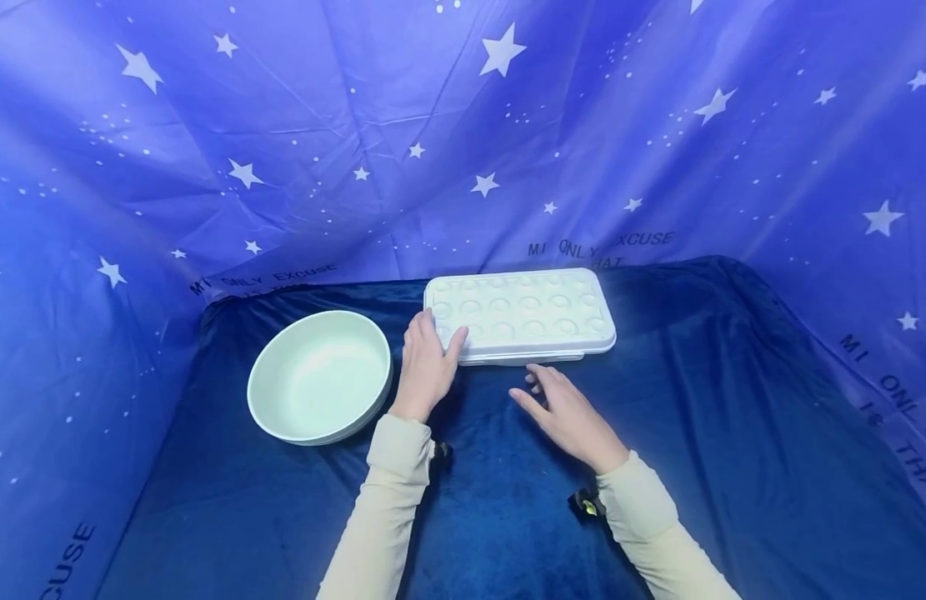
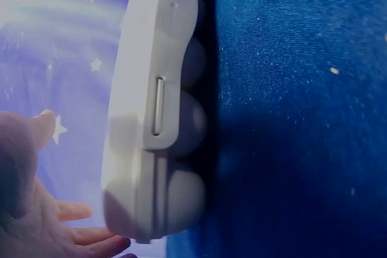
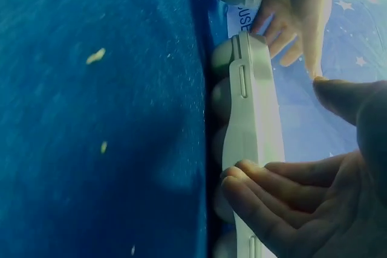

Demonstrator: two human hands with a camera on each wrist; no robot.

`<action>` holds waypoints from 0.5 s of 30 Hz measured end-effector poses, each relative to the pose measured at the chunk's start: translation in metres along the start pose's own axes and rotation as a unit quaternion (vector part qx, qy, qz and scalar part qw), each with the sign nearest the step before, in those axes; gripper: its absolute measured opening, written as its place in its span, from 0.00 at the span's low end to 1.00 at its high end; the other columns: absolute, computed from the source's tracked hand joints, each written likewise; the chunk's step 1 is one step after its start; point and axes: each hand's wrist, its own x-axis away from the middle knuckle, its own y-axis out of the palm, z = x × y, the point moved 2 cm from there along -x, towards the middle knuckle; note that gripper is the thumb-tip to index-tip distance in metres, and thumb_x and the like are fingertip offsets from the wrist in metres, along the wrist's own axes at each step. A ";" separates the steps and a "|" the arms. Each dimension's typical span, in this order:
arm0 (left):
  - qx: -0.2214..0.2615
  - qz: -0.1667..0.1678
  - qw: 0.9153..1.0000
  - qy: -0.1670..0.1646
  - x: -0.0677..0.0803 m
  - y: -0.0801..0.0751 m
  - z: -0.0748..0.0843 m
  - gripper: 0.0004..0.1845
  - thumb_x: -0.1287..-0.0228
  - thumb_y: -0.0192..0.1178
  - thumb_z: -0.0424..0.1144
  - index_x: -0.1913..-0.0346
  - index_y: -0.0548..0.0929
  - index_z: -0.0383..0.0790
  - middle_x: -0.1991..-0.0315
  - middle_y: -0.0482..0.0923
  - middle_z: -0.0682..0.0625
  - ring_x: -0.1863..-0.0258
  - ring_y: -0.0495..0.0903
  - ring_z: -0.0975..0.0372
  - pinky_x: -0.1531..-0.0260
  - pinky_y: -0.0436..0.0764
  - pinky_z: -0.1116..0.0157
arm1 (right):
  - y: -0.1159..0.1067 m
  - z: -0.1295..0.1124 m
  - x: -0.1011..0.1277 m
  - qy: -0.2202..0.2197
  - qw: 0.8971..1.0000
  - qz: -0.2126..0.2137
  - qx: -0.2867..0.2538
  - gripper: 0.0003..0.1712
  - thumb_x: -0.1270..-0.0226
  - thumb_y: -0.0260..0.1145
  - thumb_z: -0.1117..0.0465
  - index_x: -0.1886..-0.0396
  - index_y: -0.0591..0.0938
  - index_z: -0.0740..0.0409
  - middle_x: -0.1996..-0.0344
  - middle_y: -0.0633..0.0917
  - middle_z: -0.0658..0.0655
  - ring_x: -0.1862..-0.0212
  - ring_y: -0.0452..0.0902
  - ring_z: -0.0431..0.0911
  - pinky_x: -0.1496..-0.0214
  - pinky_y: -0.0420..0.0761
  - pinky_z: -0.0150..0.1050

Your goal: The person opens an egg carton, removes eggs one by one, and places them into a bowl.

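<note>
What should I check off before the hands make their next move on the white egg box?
1. Egg box sits flat on the blue cloth: ok.
2. Lid is down on the box: ok, the seam looks closed in both wrist views.
3. Left hand steadies the box: ok, its fingers rest on the left end of the lid.
4. Right hand is at the front edge: ok, its fingertips touch the side by the latch slot, with no grip yet.
5. Bowl is clear of the box: ok, it stands apart to the left and looks empty.
6. Contents of the box: cannot tell, the lid hides them.
</note>
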 end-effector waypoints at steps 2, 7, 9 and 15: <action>0.026 -0.010 0.999 -0.018 -0.004 0.002 -0.005 0.40 0.25 0.50 0.58 0.27 0.55 0.29 0.29 0.57 0.34 0.29 0.58 0.45 0.27 0.61 0.49 | 0.002 0.000 -0.003 0.005 1.000 -0.004 -0.015 0.39 0.24 0.55 0.39 0.31 0.69 0.66 0.46 0.81 0.62 0.45 0.77 0.54 0.38 0.76 0.55; 0.092 -0.025 0.994 -0.049 -0.010 0.006 -0.015 0.40 0.25 0.49 0.56 0.26 0.53 0.29 0.29 0.56 0.33 0.28 0.56 0.45 0.26 0.59 0.51 | 0.006 -0.001 -0.012 0.040 0.997 -0.015 -0.068 0.37 0.25 0.55 0.39 0.33 0.71 0.65 0.49 0.83 0.60 0.49 0.79 0.51 0.41 0.79 0.53; 0.108 -0.023 0.992 -0.054 -0.012 0.008 -0.018 0.40 0.25 0.50 0.55 0.26 0.53 0.28 0.28 0.56 0.32 0.27 0.55 0.45 0.25 0.58 0.51 | 0.007 -0.002 -0.015 0.056 0.994 -0.020 -0.090 0.36 0.24 0.55 0.40 0.33 0.72 0.65 0.48 0.83 0.61 0.48 0.79 0.52 0.40 0.78 0.53; 0.129 -0.024 0.989 -0.067 -0.013 0.013 -0.023 0.40 0.23 0.48 0.54 0.25 0.49 0.27 0.26 0.52 0.31 0.24 0.52 0.46 0.24 0.55 0.51 | 0.011 -0.001 -0.024 0.080 0.987 -0.029 -0.136 0.35 0.24 0.55 0.40 0.35 0.75 0.65 0.52 0.86 0.61 0.51 0.83 0.50 0.42 0.81 0.51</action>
